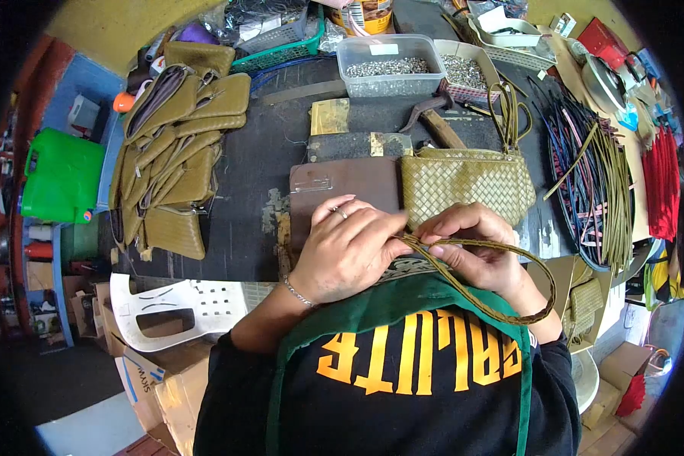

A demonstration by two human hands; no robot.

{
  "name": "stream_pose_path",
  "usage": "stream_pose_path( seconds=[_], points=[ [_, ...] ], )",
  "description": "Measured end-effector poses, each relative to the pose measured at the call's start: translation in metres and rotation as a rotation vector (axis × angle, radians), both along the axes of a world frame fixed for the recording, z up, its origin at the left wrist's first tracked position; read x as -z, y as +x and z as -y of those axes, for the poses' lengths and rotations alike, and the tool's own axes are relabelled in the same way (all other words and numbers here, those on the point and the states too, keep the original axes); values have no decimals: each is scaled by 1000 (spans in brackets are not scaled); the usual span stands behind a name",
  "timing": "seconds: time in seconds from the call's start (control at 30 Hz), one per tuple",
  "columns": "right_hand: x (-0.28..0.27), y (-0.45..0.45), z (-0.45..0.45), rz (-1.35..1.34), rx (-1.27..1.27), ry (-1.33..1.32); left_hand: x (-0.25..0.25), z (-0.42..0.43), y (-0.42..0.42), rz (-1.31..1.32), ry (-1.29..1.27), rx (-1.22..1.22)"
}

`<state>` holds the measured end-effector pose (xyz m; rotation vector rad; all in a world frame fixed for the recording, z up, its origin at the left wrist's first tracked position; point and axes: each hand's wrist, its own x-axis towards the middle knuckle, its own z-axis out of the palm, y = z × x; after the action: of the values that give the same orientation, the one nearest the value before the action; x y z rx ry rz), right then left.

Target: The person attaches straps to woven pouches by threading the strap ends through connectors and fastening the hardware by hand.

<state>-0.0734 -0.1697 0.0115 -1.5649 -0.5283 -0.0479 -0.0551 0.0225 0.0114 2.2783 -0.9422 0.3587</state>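
Both hands meet near the table's front edge over an olive strap (552, 289), which bends into a long loop to the right. My left hand (349, 247) is closed, its thumb and fingertips pinching the strap's ends; the exact grip is partly hidden. Close beside it, my right hand (471, 247) pinches the same strap between thumb and fingers. Just beyond the right hand lies an olive woven bag (463, 182), its thin handle (511, 121) standing up at the back. A brown flat board (342, 185) lies beyond the left hand.
A pile of olive pouches (182, 152) covers the table's left side. At the back stand a clear tub (391, 72) of small metal parts and a hammer (441, 125). Bundled straps (585, 175) lie on the right. A white plastic chair (178, 304) stands at front left.
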Motion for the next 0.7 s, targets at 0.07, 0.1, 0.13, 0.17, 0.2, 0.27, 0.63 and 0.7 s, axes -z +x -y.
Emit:
stream_pose_path(
  seconds=[0.07,0.1,0.13,0.17,0.2,0.27,0.63,0.7],
  points=[
    [0,0,1,44,-3,-52,0,0,2,45,37,47],
    [0,0,1,43,-4,-52,0,0,2,91,74,93],
    [-1,0,1,80,7,-81,0,0,2,91,73,92],
    [-1,0,1,119,18,-110,1,0,2,135,57,102],
    [-1,-1,1,119,17,-110,2,0,2,178,40,112],
    [-1,-4,-2,142,74,-72,5,-1,3,193,16,132],
    [0,-2,10,378,-91,-248,11,3,5,391,1,182],
    [1,-3,8,393,-95,-262,11,3,5,400,-3,177]
  ],
)
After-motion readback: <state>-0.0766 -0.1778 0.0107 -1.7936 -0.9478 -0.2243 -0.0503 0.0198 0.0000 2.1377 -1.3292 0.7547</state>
